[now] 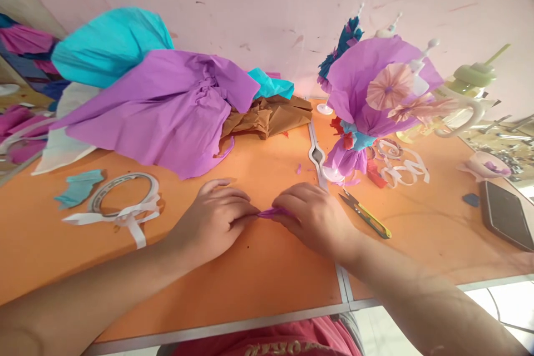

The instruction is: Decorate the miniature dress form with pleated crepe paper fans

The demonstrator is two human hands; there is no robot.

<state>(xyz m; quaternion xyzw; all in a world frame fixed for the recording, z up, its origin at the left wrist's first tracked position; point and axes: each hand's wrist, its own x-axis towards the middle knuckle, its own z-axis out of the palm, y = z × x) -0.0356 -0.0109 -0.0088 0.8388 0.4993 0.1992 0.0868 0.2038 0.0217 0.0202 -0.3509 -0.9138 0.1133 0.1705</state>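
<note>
Between my two hands, just above the orange table (200, 295), stretches a thin twisted piece of purple crepe paper (271, 213). Its left end is pinched in the fingertips of my left hand (221, 214). The fingers of my right hand (312, 214) close on the other end and hide part of it. Yellow-handled thread snips (366, 214) lie to the right of my right hand. Left of my left hand rests a roll of tape (120, 194) with a white ribbon bow (136, 217) against it, beside a small light blue paper piece (79, 188).
Large purple paper (162, 111), turquoise paper (112, 47) and brown paper (271, 117) are heaped at the back left. A purple paper bouquet (354, 78) stands back right, near white ribbon curls (404, 169). A phone (507, 214) and a green-lidded drink bottle (473, 75) are farther right.
</note>
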